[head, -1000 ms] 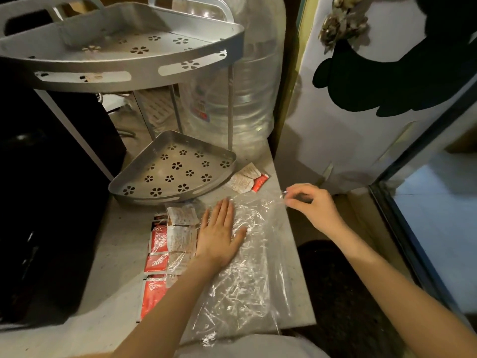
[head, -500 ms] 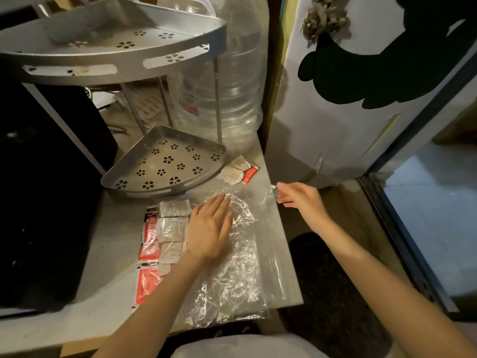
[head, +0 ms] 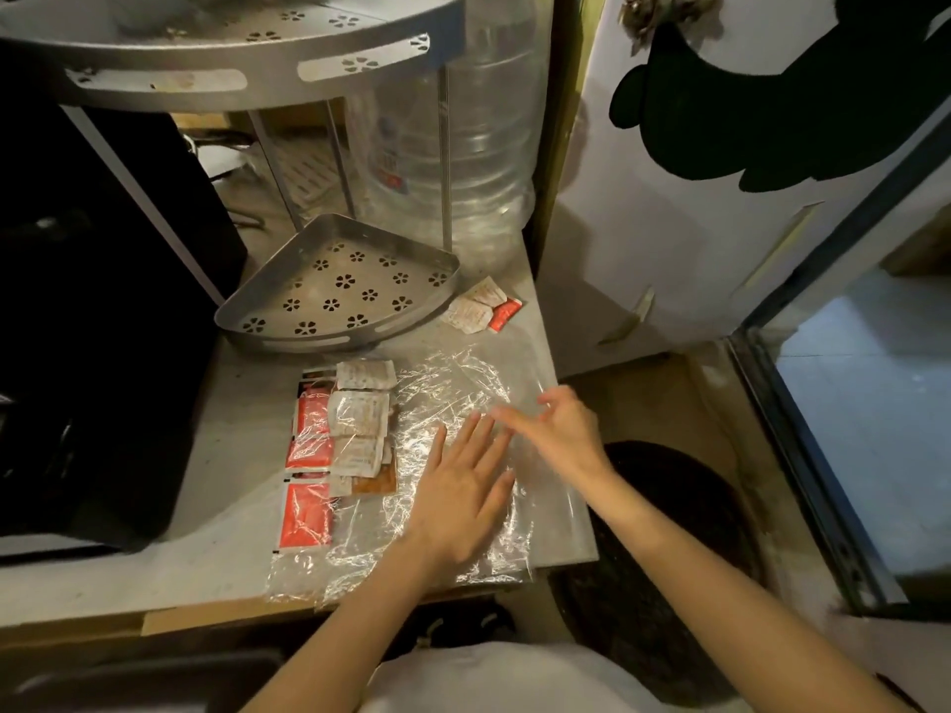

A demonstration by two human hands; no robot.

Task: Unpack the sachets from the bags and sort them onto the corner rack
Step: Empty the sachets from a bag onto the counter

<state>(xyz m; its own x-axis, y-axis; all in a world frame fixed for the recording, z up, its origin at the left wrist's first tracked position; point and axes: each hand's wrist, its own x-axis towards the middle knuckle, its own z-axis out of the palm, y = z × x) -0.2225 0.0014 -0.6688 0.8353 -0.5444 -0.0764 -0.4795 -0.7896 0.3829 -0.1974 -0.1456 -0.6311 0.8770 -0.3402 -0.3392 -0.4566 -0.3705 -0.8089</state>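
A clear plastic bag [head: 453, 383] lies flat on the grey counter [head: 206, 558]. Red and white sachets [head: 339, 434] sit in a row at the bag's left side, under the plastic. My left hand [head: 463, 486] presses flat on the bag with straight fingers. My right hand [head: 556, 429] hovers over the bag's right part, fingers spread and blurred, holding nothing that I can see. Three loose sachets [head: 481, 311] lie beside the silver corner rack's lower shelf [head: 288, 337]. The rack's upper shelf [head: 206, 84] is at the top left.
A large clear water bottle [head: 463, 146] stands behind the rack. A black appliance [head: 92, 301] fills the left side. A white door with dark shapes [head: 720, 198] stands right of the counter. The counter's right edge drops to a dark mat [head: 669, 532].
My right hand let go of the bag's far right corner and moved left over the bag. My left hand slid toward me and to the right across the plastic.
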